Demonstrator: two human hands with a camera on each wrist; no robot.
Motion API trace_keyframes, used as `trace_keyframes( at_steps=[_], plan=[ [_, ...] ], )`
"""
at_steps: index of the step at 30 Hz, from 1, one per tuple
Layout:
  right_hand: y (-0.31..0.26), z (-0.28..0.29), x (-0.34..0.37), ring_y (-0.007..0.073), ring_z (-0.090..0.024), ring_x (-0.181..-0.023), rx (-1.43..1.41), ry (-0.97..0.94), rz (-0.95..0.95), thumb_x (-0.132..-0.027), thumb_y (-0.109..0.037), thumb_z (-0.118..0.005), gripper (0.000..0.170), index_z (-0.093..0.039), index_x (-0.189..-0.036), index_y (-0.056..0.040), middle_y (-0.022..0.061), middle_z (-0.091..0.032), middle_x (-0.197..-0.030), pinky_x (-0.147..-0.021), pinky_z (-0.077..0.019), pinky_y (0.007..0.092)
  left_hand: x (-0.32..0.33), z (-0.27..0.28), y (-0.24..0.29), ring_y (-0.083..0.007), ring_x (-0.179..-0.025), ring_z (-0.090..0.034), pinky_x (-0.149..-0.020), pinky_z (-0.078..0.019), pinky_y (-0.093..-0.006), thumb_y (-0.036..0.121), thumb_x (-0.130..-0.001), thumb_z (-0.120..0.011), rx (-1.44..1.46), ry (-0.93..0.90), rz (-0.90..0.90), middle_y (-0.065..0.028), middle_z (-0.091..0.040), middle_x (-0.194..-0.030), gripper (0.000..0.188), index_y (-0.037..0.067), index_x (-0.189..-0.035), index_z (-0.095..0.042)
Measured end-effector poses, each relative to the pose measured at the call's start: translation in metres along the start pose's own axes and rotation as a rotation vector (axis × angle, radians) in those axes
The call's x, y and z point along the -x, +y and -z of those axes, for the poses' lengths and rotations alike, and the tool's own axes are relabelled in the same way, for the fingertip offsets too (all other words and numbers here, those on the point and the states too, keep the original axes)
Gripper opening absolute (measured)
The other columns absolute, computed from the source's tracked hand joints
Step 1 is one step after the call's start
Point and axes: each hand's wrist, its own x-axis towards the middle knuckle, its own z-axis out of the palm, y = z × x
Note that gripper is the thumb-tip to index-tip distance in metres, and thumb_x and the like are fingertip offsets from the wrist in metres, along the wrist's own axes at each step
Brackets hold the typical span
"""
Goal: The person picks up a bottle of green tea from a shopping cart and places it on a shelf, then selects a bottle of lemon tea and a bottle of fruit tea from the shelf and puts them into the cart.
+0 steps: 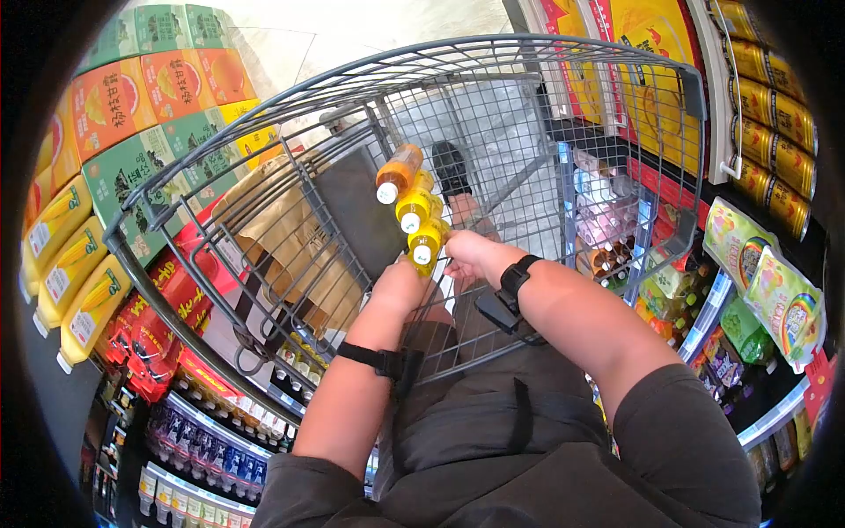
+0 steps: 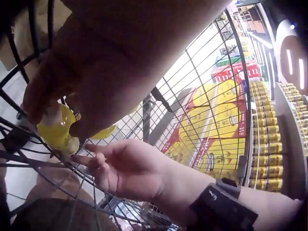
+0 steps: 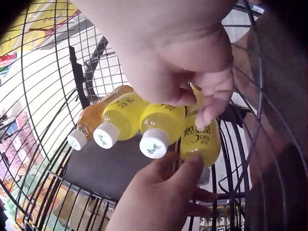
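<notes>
My left hand (image 1: pixel 400 286) grips a yellow drink bottle (image 3: pixel 207 142) near its capped end, thumb and fingers around it; its cap is mostly hidden. Close beside that bottle is my right hand (image 1: pixel 473 253), its fingers loosely bent near the bottle in the left wrist view. Two more yellow bottles with white caps, one in the middle (image 3: pixel 163 118) and one further along (image 3: pixel 124 113), lie side by side with it. An amber bottle (image 3: pixel 96 113) with a white cap ends the row. They lie over a grey panel (image 1: pixel 356 198) in the shopping cart (image 1: pixel 528 185).
Stacked drink cartons (image 1: pixel 106 97) and large yellow bottles (image 1: pixel 57 242) stand at the left. A brown paper bag (image 1: pixel 290 238) shows through the cart's bars. Gold cans (image 1: pixel 775 114) and hanging green packs (image 1: pixel 761 268) line the right side. Lower shelves hold several bottled drinks (image 1: pixel 207 449).
</notes>
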Motion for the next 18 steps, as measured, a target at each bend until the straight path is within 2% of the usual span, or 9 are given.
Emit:
trace_keyframes(
  at_steps=[1,3,5,8,10,13,16,18],
  plan=[
    [0.001,-0.003,0.003,0.017,-0.063,-0.062,0.001,0.0,-0.001,-0.095,-0.003,-0.045,0.044,-0.048,-0.137,-0.0121,0.0069,-0.059,-0.096,-0.05,-0.0547,0.0303,-0.004,-0.004,-0.002,-0.0442,-0.105,-0.068,-0.091,-0.0544,-0.0506,0.032,-0.092,-0.065,-0.011,-0.004,0.014,-0.0293,-0.07,-0.109,0.044,-0.005,-0.117,-0.063],
    [0.004,-0.008,0.005,0.0183,-0.064,-0.063,0.045,-0.038,-0.003,-0.1,-0.011,-0.039,0.033,-0.052,-0.13,-0.0105,0.0094,-0.062,-0.099,-0.052,-0.0554,0.0315,-0.015,-0.016,-0.008,-0.0436,-0.105,-0.068,-0.091,-0.0545,-0.0501,0.032,-0.093,-0.064,-0.034,-0.016,-0.022,-0.028,-0.071,-0.109,0.042,-0.003,-0.116,-0.065],
    [0.01,-0.01,0.001,0.0185,-0.064,-0.063,0.055,-0.046,-0.008,-0.1,-0.01,-0.039,0.032,-0.051,-0.13,-0.01,0.0094,-0.062,-0.098,-0.052,-0.0556,0.0316,-0.024,-0.027,-0.017,-0.043,-0.104,-0.068,-0.09,-0.0546,-0.0495,0.031,-0.093,-0.064,-0.06,-0.031,-0.057,-0.0267,-0.071,-0.109,0.04,-0.001,-0.115,-0.067],
    [0.014,-0.012,-0.003,0.0188,-0.064,-0.063,0.072,-0.024,-0.015,-0.1,-0.01,-0.039,0.032,-0.05,-0.13,-0.0086,0.0098,-0.063,-0.096,-0.052,-0.0557,0.0317,-0.023,-0.024,-0.016,-0.0421,-0.103,-0.069,-0.09,-0.0555,-0.048,0.032,-0.092,-0.063,0.021,-0.033,-0.066,-0.0269,-0.071,-0.109,0.042,-0.004,-0.113,-0.068],
    [0.01,-0.012,0.005,0.019,-0.064,-0.061,0.076,0.011,-0.019,-0.099,-0.009,-0.039,0.032,-0.049,-0.13,-0.0078,0.0102,-0.063,-0.095,-0.051,-0.0556,0.0316,-0.013,-0.012,-0.004,-0.0409,-0.1,-0.07,-0.088,-0.0556,-0.0482,0.032,-0.091,-0.065,-0.005,-0.081,-0.061,-0.0252,-0.072,-0.106,0.038,-0.001,-0.107,-0.072],
    [0.011,-0.005,0.005,0.0195,-0.063,-0.058,0.038,0.001,-0.038,-0.099,-0.008,-0.039,0.032,-0.047,-0.13,-0.0059,0.0113,-0.063,-0.094,-0.049,-0.0552,0.0316,-0.01,-0.021,-0.004,-0.0404,-0.097,-0.071,-0.086,-0.0558,-0.0481,0.032,-0.09,-0.066,-0.007,-0.047,-0.074,-0.0245,-0.073,-0.102,0.035,0.0,-0.103,-0.074],
    [0.012,0.005,0.0,0.0196,-0.062,-0.056,0.026,-0.03,-0.008,-0.098,-0.008,-0.042,0.031,-0.048,-0.128,-0.0044,0.0115,-0.062,-0.094,-0.047,-0.0547,0.0311,0.005,-0.012,0.004,-0.041,-0.094,-0.071,-0.085,-0.0562,-0.0477,0.033,-0.088,-0.068,-0.049,-0.105,-0.045,-0.0242,-0.073,-0.1,0.037,0.0,-0.103,-0.073],
    [0.009,0.007,0.007,0.0177,-0.062,-0.058,-0.002,0.013,-0.024,-0.096,-0.01,-0.053,0.032,-0.053,-0.128,-0.0113,0.0079,-0.06,-0.096,-0.047,-0.0549,0.0293,0.026,0.001,0.01,-0.041,-0.094,-0.071,-0.084,-0.0563,-0.0475,0.033,-0.087,-0.069,-0.101,-0.088,-0.081,-0.0245,-0.073,-0.099,0.037,0.0,-0.102,-0.073]
  ],
)
